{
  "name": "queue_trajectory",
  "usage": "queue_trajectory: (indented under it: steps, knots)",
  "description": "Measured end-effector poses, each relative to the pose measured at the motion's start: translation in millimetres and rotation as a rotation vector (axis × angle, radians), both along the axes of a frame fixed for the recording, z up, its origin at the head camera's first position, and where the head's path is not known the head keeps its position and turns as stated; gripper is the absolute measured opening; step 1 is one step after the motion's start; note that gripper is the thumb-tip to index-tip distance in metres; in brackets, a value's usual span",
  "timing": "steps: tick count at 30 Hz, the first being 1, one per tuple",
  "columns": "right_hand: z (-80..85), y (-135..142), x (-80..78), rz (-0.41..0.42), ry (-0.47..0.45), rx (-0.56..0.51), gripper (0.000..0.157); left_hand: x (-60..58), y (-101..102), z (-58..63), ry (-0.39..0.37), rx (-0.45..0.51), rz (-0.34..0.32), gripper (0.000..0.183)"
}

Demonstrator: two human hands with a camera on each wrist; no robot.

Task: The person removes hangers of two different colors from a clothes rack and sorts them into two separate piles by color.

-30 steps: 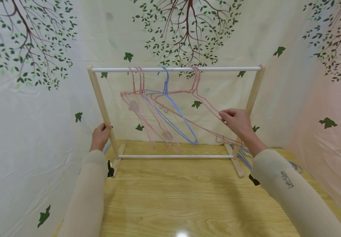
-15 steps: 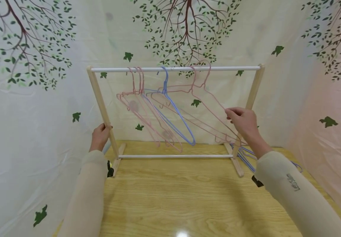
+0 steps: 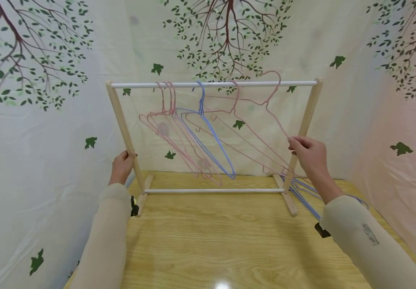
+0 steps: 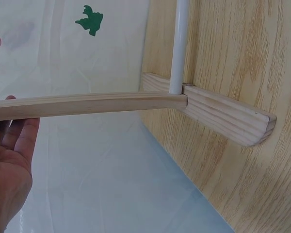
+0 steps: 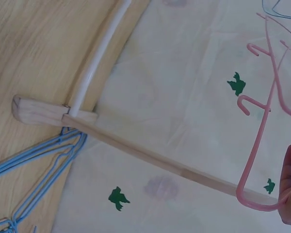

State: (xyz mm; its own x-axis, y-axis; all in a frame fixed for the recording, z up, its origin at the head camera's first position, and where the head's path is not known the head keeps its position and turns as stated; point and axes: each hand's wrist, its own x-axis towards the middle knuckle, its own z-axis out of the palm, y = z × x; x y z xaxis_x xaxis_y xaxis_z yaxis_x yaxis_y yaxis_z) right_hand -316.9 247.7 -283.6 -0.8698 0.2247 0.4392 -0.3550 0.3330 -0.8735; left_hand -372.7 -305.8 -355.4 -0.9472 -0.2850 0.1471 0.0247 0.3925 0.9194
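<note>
My left hand (image 3: 123, 166) grips the left wooden post (image 3: 120, 118) of a small clothes rack; in the left wrist view its fingers lie against the post (image 4: 102, 103). Near the right post, my right hand (image 3: 310, 156) pinches the shoulder of a pink clothes hanger (image 3: 276, 117). That hanger tilts, and its hook stands above the white top rail (image 3: 139, 85), apparently off it. Another pink hanger (image 3: 236, 98) hangs left of it on the rail. Further left hang a blue hanger (image 3: 214, 136) and several pink hangers (image 3: 163, 100).
Blue hangers (image 5: 34, 150) lie on the wood-grain table (image 3: 208, 241) beside the rack's right foot (image 3: 290, 204). A white lower bar (image 3: 211, 191) joins the two feet. Curtains (image 3: 385, 120) printed with trees and leaves enclose the table.
My right hand has moved right with the pink hanger, whose hook has risen from the rail and away from the neighbouring pink hanger. The left hand stays on the post.
</note>
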Motion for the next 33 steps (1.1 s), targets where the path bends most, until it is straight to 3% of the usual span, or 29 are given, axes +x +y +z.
queue_trajectory:
  steps: [4, 13, 19, 33]
  knots:
    - [-11.8, 9.4, 3.3, -0.018, 0.024, -0.035, 0.025, -1.3, -0.2, -0.5, -0.003, -0.006, 0.005, 0.05]
    - [-42.7, 31.5, 16.4, -0.136, 0.13, -0.045, 0.03, -1.6, -0.3, -0.9, 0.006, -0.013, 0.004, 0.049]
    - [-61.3, 49.5, 26.4, -0.204, 0.153, 0.037, 0.023, 1.0, -1.4, -1.2, 0.011, -0.041, -0.008, 0.052]
    - [-98.2, 87.1, 59.3, -0.214, 0.085, 0.186, 0.02, 0.8, -1.3, -0.6, 0.019, -0.026, -0.029, 0.052]
